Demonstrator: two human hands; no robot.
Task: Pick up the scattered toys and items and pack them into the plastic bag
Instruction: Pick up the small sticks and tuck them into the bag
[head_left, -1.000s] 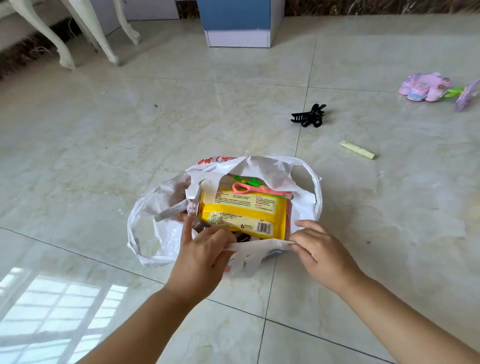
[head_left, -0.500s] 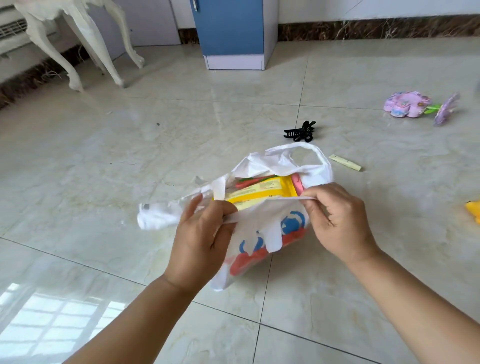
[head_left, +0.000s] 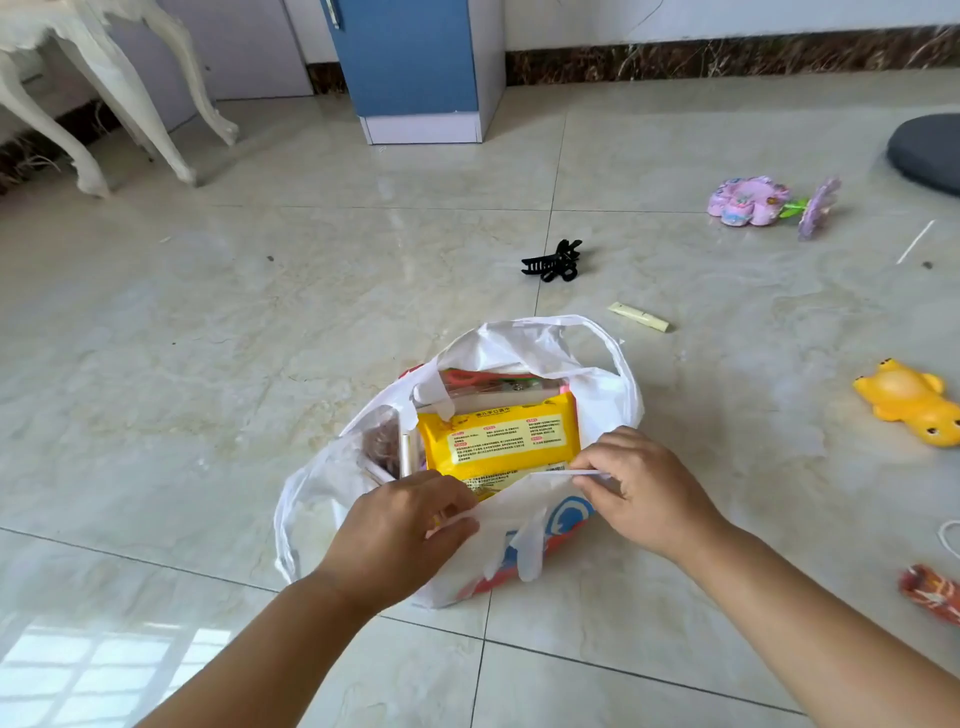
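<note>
A white plastic bag (head_left: 602, 395) stands on the tiled floor with its mouth open. Inside lie a yellow packet (head_left: 498, 441), scissors with red handles (head_left: 467, 378) and other small items. My left hand (head_left: 400, 530) pinches the bag's near rim on the left. On the right, my right hand (head_left: 644, 488) pinches the same rim. Loose on the floor beyond are a black hair claw (head_left: 553, 261), a pale yellow stick (head_left: 638, 316), a pink flower toy (head_left: 750, 201), a yellow rubber animal (head_left: 909, 401) and a red wrapper (head_left: 932, 592).
A blue cabinet (head_left: 410, 57) stands at the back by the wall. White carved table legs (head_left: 93, 98) are at the back left. A dark grey round cushion (head_left: 924, 150) lies at the far right. A thin white stick (head_left: 915, 241) lies near it.
The bag has come back down onto the floor and its mouth is spread wider, showing the yellow packet. Both hands still hold the near rim. The view has shifted, showing more items on the right.
</note>
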